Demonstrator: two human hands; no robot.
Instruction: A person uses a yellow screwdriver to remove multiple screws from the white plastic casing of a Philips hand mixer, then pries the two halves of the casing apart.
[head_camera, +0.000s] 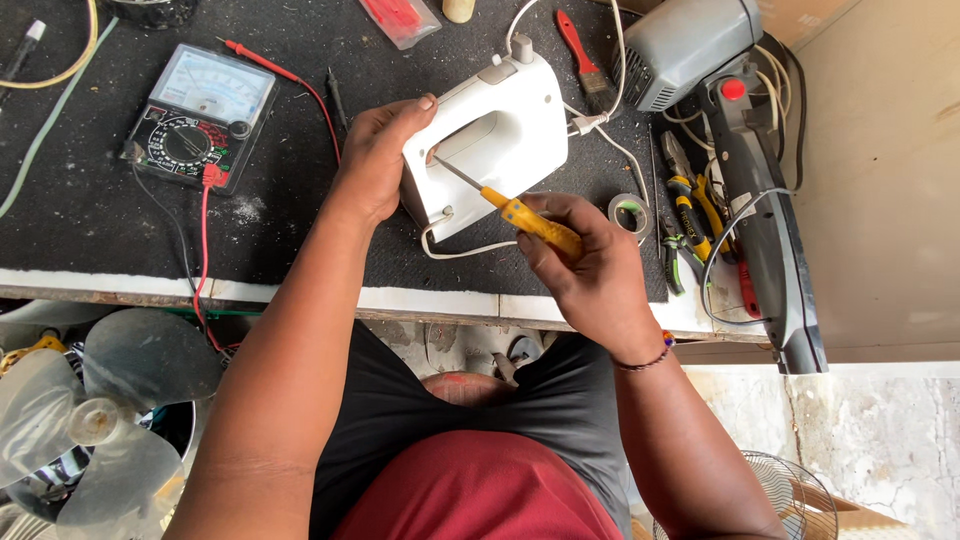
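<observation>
On the black mat of the bench (90, 215), your left hand (375, 160) gripping the white hand mixer (495, 140), your right hand (585, 260) closed around a yellow screwdriver (525, 215), its tip against the mixer's underside, multimeter (200, 115) to the left

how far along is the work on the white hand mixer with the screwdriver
Early. Done: the white hand mixer lies on the black mat, with the multimeter beside it. In hand: the left hand steadies the mixer; the right hand puts the yellow screwdriver tip into its handle opening. Left: the casing looks closed.
</observation>
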